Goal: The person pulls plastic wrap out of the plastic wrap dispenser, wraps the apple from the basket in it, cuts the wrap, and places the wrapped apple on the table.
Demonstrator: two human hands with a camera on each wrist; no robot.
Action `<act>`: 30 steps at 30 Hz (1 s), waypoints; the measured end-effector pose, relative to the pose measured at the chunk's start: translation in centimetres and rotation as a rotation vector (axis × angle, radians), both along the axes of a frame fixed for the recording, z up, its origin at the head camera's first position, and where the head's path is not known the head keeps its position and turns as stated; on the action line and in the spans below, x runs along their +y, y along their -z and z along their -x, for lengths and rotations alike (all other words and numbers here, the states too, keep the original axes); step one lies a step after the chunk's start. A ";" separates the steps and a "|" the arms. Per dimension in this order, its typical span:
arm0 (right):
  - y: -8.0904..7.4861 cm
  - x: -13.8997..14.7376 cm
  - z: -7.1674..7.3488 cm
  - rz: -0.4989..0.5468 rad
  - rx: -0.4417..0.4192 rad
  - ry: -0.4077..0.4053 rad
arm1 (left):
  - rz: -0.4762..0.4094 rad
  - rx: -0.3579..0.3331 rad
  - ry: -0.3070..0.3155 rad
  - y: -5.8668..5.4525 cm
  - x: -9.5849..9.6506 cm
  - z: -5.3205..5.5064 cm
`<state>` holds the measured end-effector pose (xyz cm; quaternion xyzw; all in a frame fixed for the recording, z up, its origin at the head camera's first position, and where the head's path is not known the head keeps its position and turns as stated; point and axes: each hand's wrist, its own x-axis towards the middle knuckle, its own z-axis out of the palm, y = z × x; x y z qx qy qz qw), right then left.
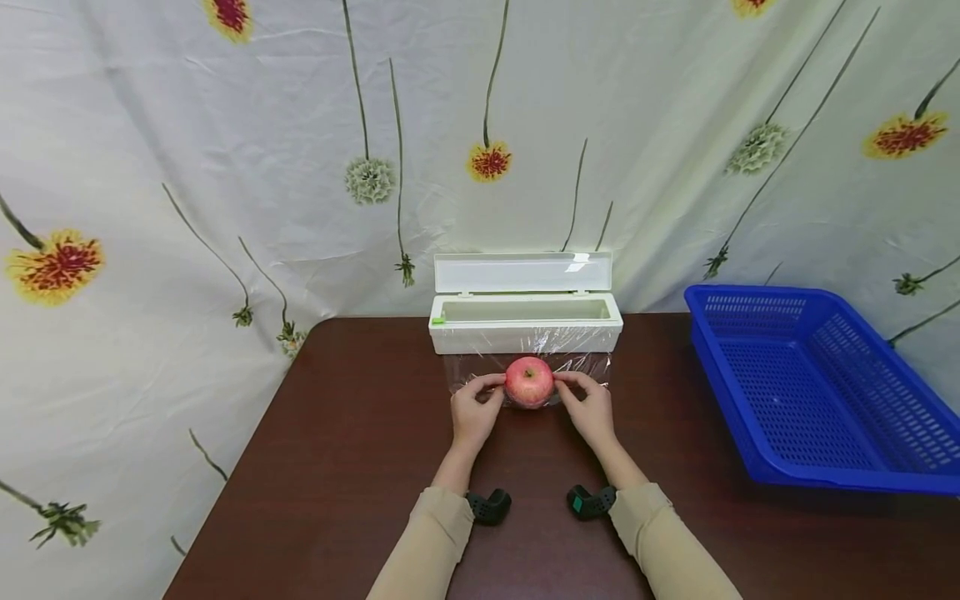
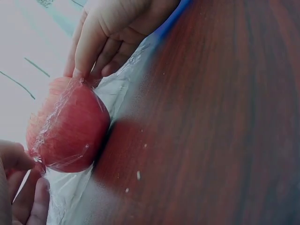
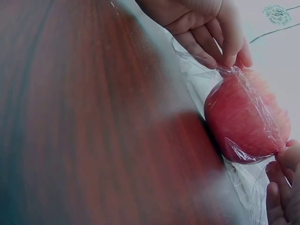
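Observation:
A red apple (image 1: 529,382) sits on the table just in front of a white cling film dispenser (image 1: 525,339), partly wrapped in clear cling film (image 1: 474,367). In the left wrist view a crinkled fold of film (image 2: 56,115) crosses the apple. With thumb and index finger, my left hand (image 1: 476,412) pinches the film at the apple's left side. My right hand (image 1: 589,410) pinches it likewise on the right, and gathered film (image 3: 229,70) shows at the fingertips in the right wrist view. More film stretches from under the apple back to the dispenser.
The dispenser's lid (image 1: 522,273) stands raised at the back. A blue plastic basket (image 1: 738,408) stands at the right of the brown table (image 1: 337,467). Behind hangs a white curtain (image 1: 300,125) with flower prints. Each wrist wears a black device (image 1: 489,507).

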<state>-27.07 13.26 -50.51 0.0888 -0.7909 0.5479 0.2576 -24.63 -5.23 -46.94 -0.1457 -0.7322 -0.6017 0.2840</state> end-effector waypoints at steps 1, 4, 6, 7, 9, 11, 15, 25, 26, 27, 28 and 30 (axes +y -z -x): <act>0.0 0.0 0.0 0.000 -0.002 0.001 | -0.005 -0.005 0.016 0.0 0.0 0.0; 0.0 0.0 -0.1 -0.002 -0.008 0.003 | -0.029 -0.017 0.077 0.1 -0.1 0.1; -0.1 0.0 -0.1 0.001 -0.007 -0.001 | -0.035 -0.025 0.113 0.1 -0.2 0.0; -0.1 0.0 -0.1 0.002 -0.005 -0.004 | -0.032 -0.027 0.125 0.1 -0.2 0.0; -0.2 0.0 -0.1 0.011 0.000 -0.011 | -0.022 -0.036 0.149 0.0 -0.2 0.0; -0.2 0.0 -0.1 0.017 0.005 -0.018 | 0.005 -0.039 0.157 -0.1 -0.2 0.0; -0.2 0.1 0.0 0.024 0.017 -0.031 | 0.057 -0.036 0.155 0.4 -0.1 0.4; -0.2 0.2 0.5 0.009 0.016 -0.026 | 0.116 -0.041 0.117 3.2 -0.3 2.6; -0.2 0.2 0.5 0.005 0.016 -0.024 | 0.128 -0.036 0.109 3.3 -0.3 2.6; -0.2 0.2 0.5 0.002 0.020 -0.022 | 0.140 -0.028 0.101 3.3 -0.4 2.7; -0.2 0.1 0.6 -0.002 0.022 -0.020 | 0.154 -0.020 0.090 3.3 -0.4 2.7; -0.2 0.1 0.7 -0.012 0.026 -0.016 | 0.178 -0.006 0.069 3.3 -0.4 2.8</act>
